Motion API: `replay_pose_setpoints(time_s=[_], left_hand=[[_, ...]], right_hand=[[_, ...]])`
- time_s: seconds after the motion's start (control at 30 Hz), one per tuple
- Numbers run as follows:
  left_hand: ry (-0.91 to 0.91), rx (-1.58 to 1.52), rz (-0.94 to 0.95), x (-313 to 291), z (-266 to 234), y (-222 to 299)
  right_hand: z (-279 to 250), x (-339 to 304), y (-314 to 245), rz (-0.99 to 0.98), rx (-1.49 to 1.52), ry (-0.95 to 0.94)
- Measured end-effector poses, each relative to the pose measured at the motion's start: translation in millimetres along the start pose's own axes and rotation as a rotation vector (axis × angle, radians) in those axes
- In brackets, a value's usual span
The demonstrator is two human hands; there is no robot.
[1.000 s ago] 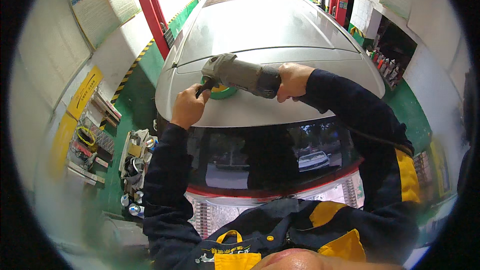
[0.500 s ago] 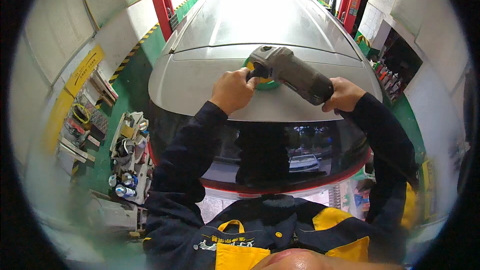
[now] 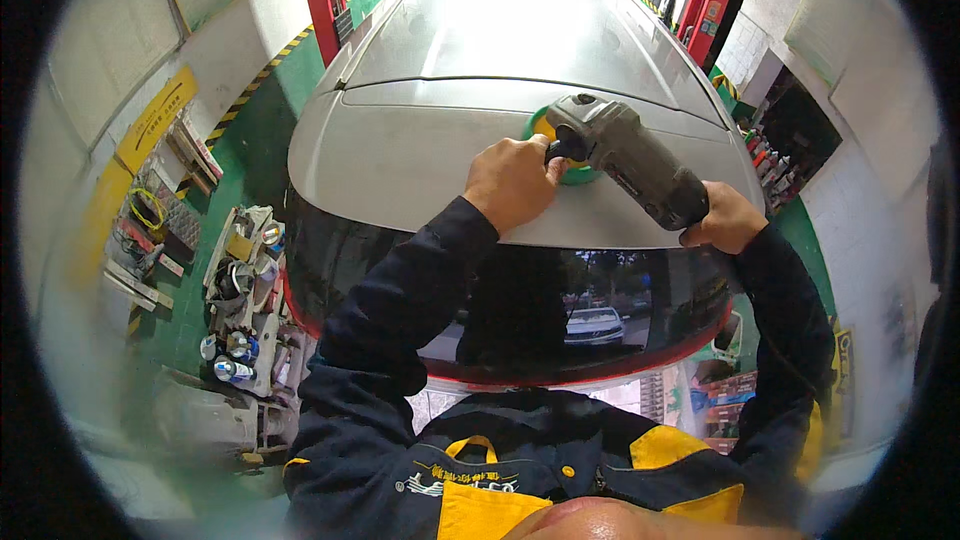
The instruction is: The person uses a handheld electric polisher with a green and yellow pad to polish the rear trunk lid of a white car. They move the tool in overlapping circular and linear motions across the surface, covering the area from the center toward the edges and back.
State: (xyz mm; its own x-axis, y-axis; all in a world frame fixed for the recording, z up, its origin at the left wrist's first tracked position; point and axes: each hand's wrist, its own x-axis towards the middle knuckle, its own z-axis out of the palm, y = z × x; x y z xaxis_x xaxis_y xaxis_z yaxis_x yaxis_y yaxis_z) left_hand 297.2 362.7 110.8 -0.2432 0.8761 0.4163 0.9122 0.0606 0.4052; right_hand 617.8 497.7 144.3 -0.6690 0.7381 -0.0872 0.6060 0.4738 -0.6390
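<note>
The bulky grey power polisher (image 3: 640, 165) sits farther right than before, its round green-and-yellow pad (image 3: 580, 177) apparently covering another patch of silver metal car roof (image 3: 420, 155), left hand (image 3: 512, 183) and right hand (image 3: 733, 218) clamping fingers round its black side handle (image 3: 569, 148) and rear end respectively.

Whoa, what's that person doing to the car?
A person is holding a grey power tool over a pale car. The left hand grips its black side handle; the right hand grips its other end. Its round green-and-yellow pad seems to rest on the car, just beyond the dark rear window.
</note>
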Motion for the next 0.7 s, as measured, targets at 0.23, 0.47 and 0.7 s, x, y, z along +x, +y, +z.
replay_pose_setpoints(time_s=[0.23, 0.47, 0.7], left_hand=[[0.088, 0.009, -0.062, -17, -28, -66], [0.224, 0.013, -0.150, -38, -63, -147], [0.303, 0.025, -0.184, -54, -103, -231]], right_hand=[[32, 39, -63, -0.041, 0.000, -0.063], [71, 97, -133, -0.111, -0.107, -0.134], [119, 148, -215, -0.124, -0.288, -0.160]])
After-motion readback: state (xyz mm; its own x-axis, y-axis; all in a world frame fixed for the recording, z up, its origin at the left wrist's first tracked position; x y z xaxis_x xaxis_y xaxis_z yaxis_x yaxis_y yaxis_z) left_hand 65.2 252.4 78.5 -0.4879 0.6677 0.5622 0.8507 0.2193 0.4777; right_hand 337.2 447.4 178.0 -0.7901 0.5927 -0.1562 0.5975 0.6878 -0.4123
